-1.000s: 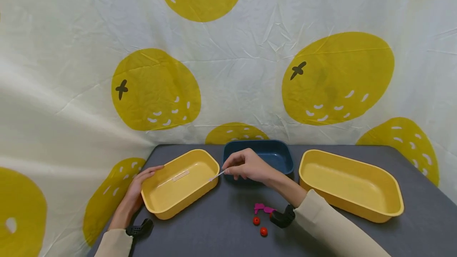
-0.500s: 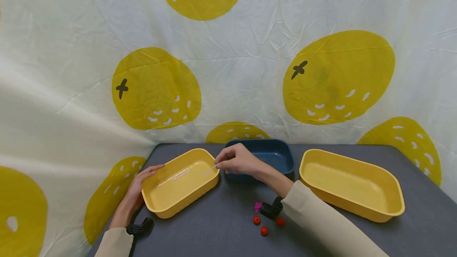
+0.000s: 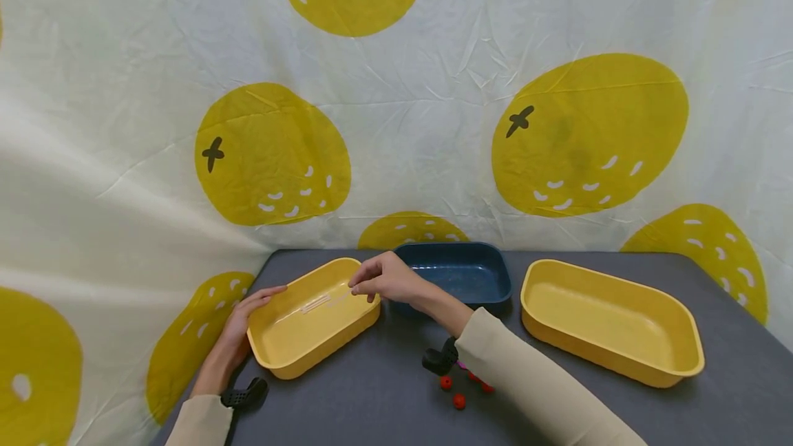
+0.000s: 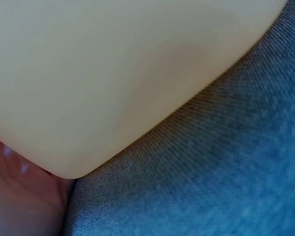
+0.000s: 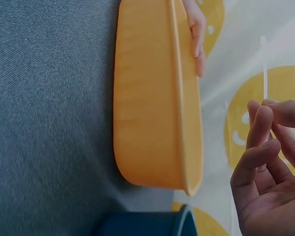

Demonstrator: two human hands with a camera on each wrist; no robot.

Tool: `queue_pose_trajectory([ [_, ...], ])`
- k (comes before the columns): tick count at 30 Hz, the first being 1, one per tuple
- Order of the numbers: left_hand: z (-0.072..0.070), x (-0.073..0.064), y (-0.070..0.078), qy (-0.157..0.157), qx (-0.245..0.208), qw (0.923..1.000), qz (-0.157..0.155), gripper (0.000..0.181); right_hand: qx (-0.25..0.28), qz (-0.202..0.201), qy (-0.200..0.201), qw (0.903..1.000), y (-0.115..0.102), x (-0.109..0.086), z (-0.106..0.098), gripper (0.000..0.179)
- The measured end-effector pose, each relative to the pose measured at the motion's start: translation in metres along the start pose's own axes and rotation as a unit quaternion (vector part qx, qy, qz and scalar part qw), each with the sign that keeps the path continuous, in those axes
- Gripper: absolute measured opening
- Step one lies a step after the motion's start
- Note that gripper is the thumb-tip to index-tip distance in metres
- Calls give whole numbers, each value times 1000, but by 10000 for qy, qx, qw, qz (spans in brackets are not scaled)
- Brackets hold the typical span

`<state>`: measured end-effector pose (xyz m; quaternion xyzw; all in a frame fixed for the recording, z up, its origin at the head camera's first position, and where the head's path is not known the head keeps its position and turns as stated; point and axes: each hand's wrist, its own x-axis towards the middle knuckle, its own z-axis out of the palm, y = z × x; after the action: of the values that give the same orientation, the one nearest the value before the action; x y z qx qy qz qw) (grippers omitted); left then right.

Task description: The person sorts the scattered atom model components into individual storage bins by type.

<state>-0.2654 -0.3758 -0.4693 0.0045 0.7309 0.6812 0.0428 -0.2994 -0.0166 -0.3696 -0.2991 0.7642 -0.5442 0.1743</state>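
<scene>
In the head view my right hand (image 3: 387,277) pinches a cotton swab (image 5: 265,73), a thin white stick, between thumb and fingertips. It is over the right end of the left yellow tray (image 3: 291,365); the swab points in over the tray floor. Several more swabs (image 3: 316,304) lie side by side on that floor. My left hand (image 3: 238,322) rests against the tray's left end, its fingers stretched along the outside of the far rim; its thumb is hidden. The left wrist view shows the tray wall (image 4: 113,73) close up, with part of the palm beside it.
A dark blue tray (image 3: 489,306) stands at the back, partly behind my right hand. Another yellow tray (image 3: 595,353) is on the right. Small red beads (image 3: 459,401) and a pink piece (image 3: 461,365), mostly covered by my right arm, lie on the grey table (image 3: 372,398).
My right hand has moved left with the swab, from beside the yellow tray's right rim to above its inside. The left hand and the trays have stayed put.
</scene>
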Motion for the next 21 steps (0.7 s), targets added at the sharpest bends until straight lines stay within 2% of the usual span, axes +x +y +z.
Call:
queue_pose_trajectory([
  [7,-1,0,-1,-3,110,9999,-6,50,-130,214,71,9997,3,20,16,12],
  [13,-4,-1,-1,-19,23,10000,24,49,-305,353,224,9987,3,40,26,16],
  [21,-3,1,-1,-65,-73,9999,97,47,-225,602,365,9973,12,59,42,14],
])
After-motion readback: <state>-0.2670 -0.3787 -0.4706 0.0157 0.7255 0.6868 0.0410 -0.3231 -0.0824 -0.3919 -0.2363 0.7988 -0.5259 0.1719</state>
